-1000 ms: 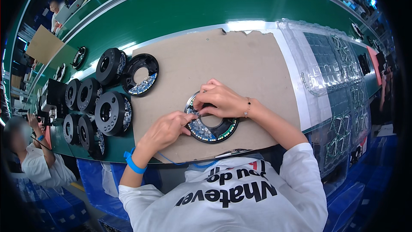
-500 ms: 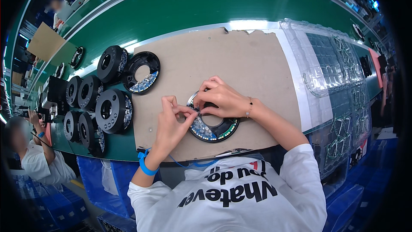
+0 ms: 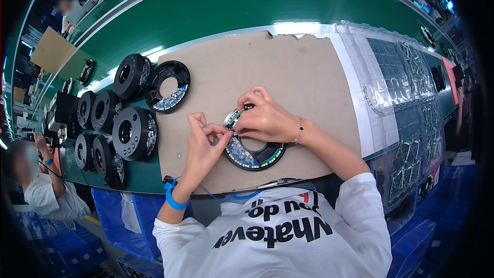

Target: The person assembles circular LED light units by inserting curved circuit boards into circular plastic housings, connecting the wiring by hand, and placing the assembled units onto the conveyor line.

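A black ring-shaped housing (image 3: 267, 160) lies on the brown cardboard sheet in front of me, with a blue circuit board (image 3: 237, 153) along its near left part and small pale parts around its rim. Over its left side my left hand (image 3: 205, 141) pinches with thumb and forefinger; whatever is between them is too small to name. My right hand (image 3: 263, 119) reaches over the ring's far side, fingers curled down close to the left fingertips. What the right fingertips grip is hidden. A blue wrist strap (image 3: 174, 195) circles my left wrist.
Several black ring units (image 3: 135, 133) stand on the green table to the left, beside an open ring housing (image 3: 170, 86). Clear plastic trays (image 3: 396, 82) holding thin green-and-white strips lie at the right. Another person (image 3: 43, 185) works at the far left.
Both hands stay at the ring's left side with only slight finger shifts. The right hand's fingers have moved a little, uncovering more of the ring's far edge.
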Tool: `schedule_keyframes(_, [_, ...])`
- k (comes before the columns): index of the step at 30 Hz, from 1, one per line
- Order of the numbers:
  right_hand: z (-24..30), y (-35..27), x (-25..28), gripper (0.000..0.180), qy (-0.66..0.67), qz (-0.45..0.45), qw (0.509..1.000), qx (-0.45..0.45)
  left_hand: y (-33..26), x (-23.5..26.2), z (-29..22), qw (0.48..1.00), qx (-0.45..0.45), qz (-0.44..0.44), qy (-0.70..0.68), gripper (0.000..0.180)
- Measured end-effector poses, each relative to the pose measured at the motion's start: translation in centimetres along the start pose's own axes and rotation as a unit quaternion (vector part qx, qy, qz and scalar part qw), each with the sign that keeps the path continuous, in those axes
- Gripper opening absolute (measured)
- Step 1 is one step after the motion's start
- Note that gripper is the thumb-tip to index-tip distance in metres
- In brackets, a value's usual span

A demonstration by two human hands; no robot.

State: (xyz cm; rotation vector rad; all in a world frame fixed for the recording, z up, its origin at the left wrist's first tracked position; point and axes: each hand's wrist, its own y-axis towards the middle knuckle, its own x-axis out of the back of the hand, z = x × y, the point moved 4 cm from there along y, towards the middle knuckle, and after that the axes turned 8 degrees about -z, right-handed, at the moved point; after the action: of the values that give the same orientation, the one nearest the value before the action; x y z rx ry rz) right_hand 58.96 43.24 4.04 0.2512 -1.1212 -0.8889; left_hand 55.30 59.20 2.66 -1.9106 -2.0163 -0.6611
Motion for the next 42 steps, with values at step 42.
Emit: schedule_keyframes(42, [0.0, -0.2, -0.2, 0.009, 0.023, 0.013, 0.999, 0.032, -3.3, 0.5, 0.2, 0.984, -0.171, 0.038, 0.016, 0.055])
